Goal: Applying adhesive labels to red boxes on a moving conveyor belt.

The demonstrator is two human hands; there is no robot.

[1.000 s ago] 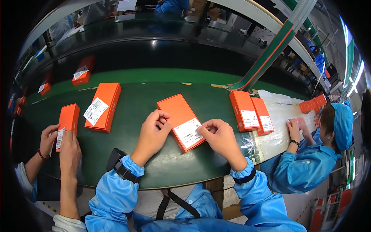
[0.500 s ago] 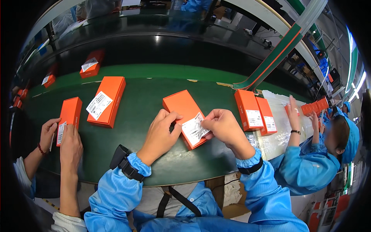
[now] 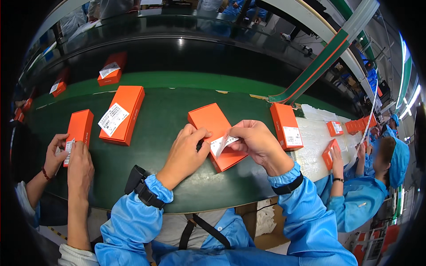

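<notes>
An orange box [image 3: 209, 119] lies tilted on the green bench in front of me. A white printed label [image 3: 218, 147] is on its nearer half, part of it lifted and curled over so its plain back shows. My right hand [image 3: 262, 144] pinches the raised part of the label between thumb and fingers. Curled at the box's left side, my left hand [image 3: 182, 151] rests thumb and index finger on the box by the label's left end. Its other fingertips are hidden.
To the left, a larger-looking orange box [image 3: 128, 106] bears a slanted label; beyond it a co-worker's hands [image 3: 80, 164] hold another box [image 3: 82, 122]. At right stands a labelled box [image 3: 284, 122] near a green post [image 3: 310, 66]. Another co-worker's hand [image 3: 337, 162] touches a box.
My right hand has pulled the label up and leftward, so it now curls off the box. The right co-worker has taken one of the paired boxes. Boxes on the far belt have shifted right.
</notes>
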